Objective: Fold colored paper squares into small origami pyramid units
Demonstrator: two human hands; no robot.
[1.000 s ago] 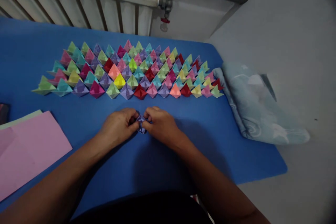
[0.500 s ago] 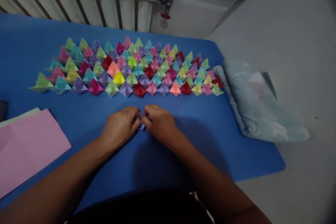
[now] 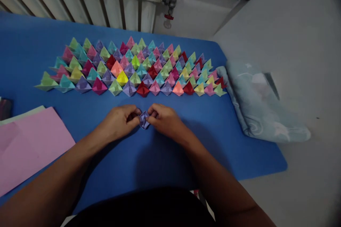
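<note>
A small purple folded paper (image 3: 144,120) is pinched between both hands above the blue table (image 3: 112,170). My left hand (image 3: 121,121) grips its left side with thumb and fingers. On its right side, the thumb and fingertips of my right hand (image 3: 163,120) are closed on it. The paper shows a diamond outline with a ridge down its middle. Just beyond the hands stand rows of folded paper boats in many colours, with a dark red boat (image 3: 142,89) in the front row nearest the purple piece.
Pink paper sheets (image 3: 34,145) lie at the left, a dark object (image 3: 5,108) behind them. A folded light blue blanket (image 3: 261,103) covers the right edge. A radiator (image 3: 112,7) and a pipe valve (image 3: 173,0) stand behind the table.
Both hands have shifted slightly, and more of the purple paper shows between them, its diamond shape now clearer. The view has moved a little.
</note>
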